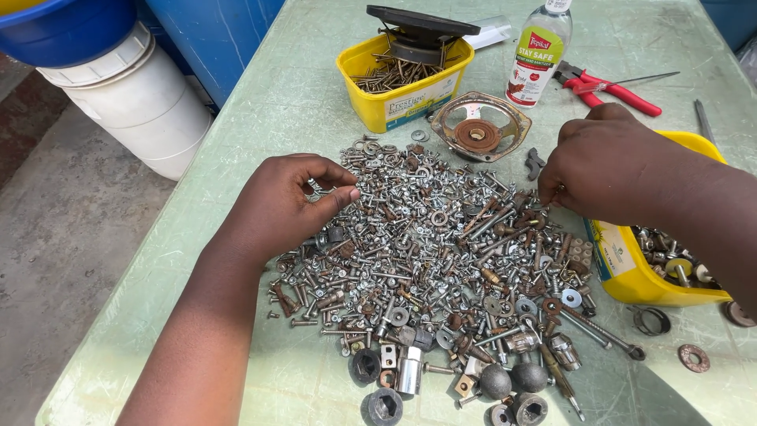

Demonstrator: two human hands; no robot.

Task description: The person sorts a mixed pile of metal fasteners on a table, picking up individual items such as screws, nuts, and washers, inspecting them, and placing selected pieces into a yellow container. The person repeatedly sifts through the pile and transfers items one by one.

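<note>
Pile of screws (430, 244) sits mid desk (260, 118), both hands pinching into it: left hand (288, 201) on its left edge, right hand (603, 162) top right, beside a yellow tub (631, 276)

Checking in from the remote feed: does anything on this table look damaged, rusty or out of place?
Yes. The bare speaker behind the heap of screws is rusted at its centre and has no cone. A rusty washer lies apart at the right table edge. The left hand and right hand pick at the heap.
</note>
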